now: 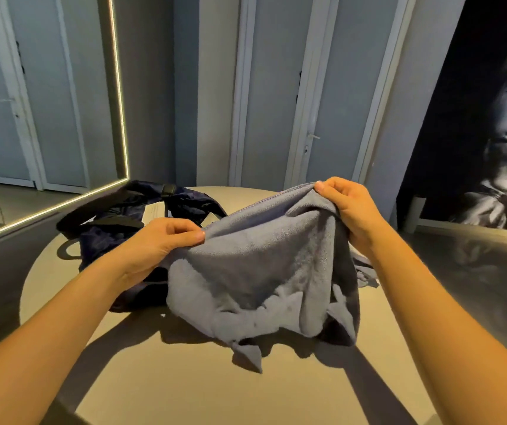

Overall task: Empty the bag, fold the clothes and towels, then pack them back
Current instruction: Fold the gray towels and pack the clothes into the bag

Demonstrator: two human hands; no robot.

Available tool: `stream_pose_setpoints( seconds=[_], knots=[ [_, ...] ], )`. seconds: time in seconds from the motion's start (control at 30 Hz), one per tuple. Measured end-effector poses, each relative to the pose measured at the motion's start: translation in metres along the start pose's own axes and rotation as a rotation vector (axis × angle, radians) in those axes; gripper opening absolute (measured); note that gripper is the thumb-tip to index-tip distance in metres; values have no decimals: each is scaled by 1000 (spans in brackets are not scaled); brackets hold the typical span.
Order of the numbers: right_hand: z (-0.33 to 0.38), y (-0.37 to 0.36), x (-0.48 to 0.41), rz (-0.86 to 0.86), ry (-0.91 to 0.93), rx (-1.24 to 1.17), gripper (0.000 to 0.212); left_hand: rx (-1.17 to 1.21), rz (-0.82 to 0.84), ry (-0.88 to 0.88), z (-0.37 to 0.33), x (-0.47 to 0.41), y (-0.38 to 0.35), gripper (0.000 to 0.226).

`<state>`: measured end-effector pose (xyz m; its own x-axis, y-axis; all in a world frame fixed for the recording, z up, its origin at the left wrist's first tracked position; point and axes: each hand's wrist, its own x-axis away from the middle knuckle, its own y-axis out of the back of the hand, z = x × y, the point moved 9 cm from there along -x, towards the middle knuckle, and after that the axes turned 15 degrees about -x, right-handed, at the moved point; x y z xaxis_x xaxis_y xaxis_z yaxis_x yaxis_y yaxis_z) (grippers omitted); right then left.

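- round table (123, 378): bare patch up front, i'd fold there.
- grey towel (261, 271) hangs bunched above it, just right of the navy bag (117, 228).
- left hand (160, 240) and right hand (350, 207) both pinch the top hem; i'd slide out to the corners and pull it taut.

Person's upper limbs, head view. Left forearm (62, 317) and right forearm (448, 305): bare along their whole visible length, from the lower frame edge to the wrist. Left hand (160, 240) and right hand (350, 207): bare. Fingers (192, 236): slender, the visible thumbnails cut short and plain.
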<state>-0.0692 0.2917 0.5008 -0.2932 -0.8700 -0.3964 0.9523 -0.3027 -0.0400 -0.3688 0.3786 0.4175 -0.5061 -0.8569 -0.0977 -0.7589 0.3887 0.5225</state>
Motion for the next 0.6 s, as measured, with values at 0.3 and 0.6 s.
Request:
stream_pose_setpoints(
  seconds=[0.3, 0.6],
  knots=[
    [10, 3, -6, -107, -27, -74, 26, -135, -148, 69, 18, -6, 26, 16],
    [23, -51, 6, 94, 38, 292, 26, 57, -443, -264, -60, 18, 37, 7]
  ],
)
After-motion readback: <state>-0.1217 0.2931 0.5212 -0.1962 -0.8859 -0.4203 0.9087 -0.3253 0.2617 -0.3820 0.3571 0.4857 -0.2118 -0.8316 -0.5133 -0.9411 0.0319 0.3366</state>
